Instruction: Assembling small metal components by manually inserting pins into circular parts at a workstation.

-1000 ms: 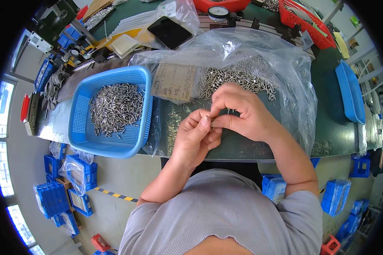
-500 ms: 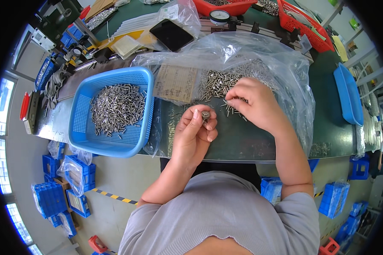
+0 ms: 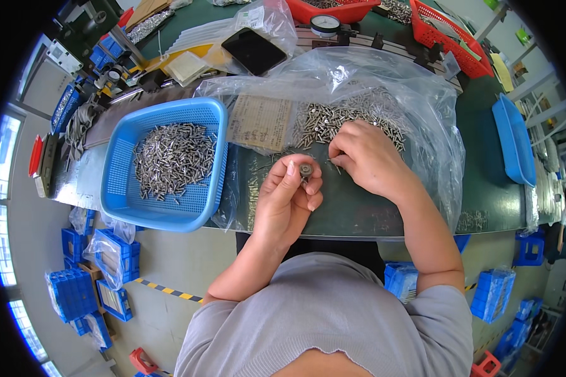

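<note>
My left hand [image 3: 289,195] is raised at the bench's near edge, its fingers closed round a small round metal part [image 3: 305,169] with a ring-like face turned up. Just to the right, my right hand [image 3: 368,154] is in a pinch, thumb and forefinger together at a small metal pin [image 3: 338,168] that shows only in part. Behind the right hand, a pile of small metal pins [image 3: 324,122] spills from a clear plastic bag [image 3: 431,125]. A blue basket [image 3: 219,169] holding many similar pins [image 3: 173,160] stands left of my left hand.
A brown paper label [image 3: 258,122] lies under the plastic beside the pile. Farther back are a black phone [image 3: 255,51], a dial gauge [image 3: 325,24] and red baskets [image 3: 449,47]. A blue tray [image 3: 514,141] sits at the right edge. Blue crates [image 3: 75,294] stand on the floor.
My right hand has drawn slightly toward the left hand and away from the pile, its fingers now pinched together. My left hand has stayed almost still with the round part.
</note>
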The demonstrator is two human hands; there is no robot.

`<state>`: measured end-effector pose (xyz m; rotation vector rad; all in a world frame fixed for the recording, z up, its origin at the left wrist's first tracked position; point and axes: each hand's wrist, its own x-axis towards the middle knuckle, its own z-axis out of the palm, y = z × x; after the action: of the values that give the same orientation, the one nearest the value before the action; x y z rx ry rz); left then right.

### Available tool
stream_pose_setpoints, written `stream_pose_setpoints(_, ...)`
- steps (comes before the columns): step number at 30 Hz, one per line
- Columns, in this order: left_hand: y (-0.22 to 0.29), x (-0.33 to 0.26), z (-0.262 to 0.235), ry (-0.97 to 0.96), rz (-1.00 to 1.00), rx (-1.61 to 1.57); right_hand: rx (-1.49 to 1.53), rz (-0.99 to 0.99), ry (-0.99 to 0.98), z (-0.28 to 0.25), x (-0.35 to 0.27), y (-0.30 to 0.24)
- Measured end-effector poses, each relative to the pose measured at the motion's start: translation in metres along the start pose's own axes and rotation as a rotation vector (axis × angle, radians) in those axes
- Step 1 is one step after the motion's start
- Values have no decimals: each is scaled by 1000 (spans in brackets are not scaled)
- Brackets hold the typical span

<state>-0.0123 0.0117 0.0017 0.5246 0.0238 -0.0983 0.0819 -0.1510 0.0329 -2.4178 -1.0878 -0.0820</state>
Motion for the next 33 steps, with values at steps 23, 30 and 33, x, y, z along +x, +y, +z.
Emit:
stream_pose_setpoints(23, 0, 1, -2, 14, -89, 19, 1208, 276, -126, -2, 4, -17)
stream_pose_setpoints(30, 0, 1, -4, 11, -106, 19, 1211, 247, -145, -1, 4, -19)
stream_pose_setpoints(33, 0, 1, -2, 18, -100, 23, 1177, 239, -156, 0, 4, -19)
